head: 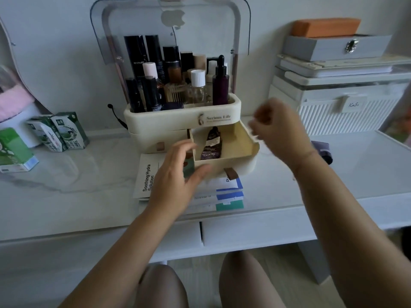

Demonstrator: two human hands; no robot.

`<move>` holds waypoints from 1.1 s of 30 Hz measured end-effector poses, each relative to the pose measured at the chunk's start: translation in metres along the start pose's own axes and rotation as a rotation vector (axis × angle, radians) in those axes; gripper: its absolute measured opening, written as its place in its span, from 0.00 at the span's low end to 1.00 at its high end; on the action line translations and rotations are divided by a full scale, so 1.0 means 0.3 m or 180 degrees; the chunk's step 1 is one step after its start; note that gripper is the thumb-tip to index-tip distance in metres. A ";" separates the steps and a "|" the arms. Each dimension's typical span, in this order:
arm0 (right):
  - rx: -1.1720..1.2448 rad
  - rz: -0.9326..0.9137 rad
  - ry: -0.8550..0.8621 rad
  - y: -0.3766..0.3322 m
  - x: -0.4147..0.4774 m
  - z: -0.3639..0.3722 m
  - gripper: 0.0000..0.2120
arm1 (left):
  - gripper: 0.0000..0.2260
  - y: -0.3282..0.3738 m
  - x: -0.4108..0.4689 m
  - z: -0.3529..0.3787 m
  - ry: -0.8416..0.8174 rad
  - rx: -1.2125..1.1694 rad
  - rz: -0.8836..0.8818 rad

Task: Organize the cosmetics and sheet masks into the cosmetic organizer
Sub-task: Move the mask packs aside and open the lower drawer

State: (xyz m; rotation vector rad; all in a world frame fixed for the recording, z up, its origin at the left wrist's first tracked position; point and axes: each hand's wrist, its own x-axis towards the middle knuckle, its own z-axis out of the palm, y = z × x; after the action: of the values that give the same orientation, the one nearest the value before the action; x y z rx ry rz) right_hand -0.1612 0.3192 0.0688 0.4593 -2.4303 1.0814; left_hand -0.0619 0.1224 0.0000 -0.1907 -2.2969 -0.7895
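Observation:
A cream cosmetic organizer (155,121) stands at the back of the white desk, its clear lid (133,23) raised. Several bottles (220,85) fill its top tray. Its right drawer (242,163) is pulled out and holds a dark sachet (212,144). Sheet masks (229,192) lie stacked on the desk in front, one white pack (146,176) reading "Soothing Hydra Solution". My left hand (175,181) hovers over the masks at the drawer's front left corner, fingers spread. My right hand (278,127), blurred, is raised beside the drawer's right edge, fingers loosely curled with nothing seen in them.
Green and white cartons (60,132) stand at the left. A white ribbed storage box (347,107) with a grey case (333,46) and an orange block (324,26) on top is at the right. A dark purple object (323,150) lies behind my right wrist. Desk drawers (244,232) sit below.

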 end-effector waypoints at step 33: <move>-0.0620 -0.0414 -0.0383 -0.049 -0.085 0.048 0.14 | 0.27 0.027 0.003 0.026 -0.0064 0.0023 -0.0106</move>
State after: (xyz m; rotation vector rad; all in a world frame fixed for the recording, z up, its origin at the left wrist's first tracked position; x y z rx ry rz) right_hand -0.1364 0.3020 0.0561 0.6232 -2.5384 0.7744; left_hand -0.0642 0.1335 0.0000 -0.1584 -2.3268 -0.7995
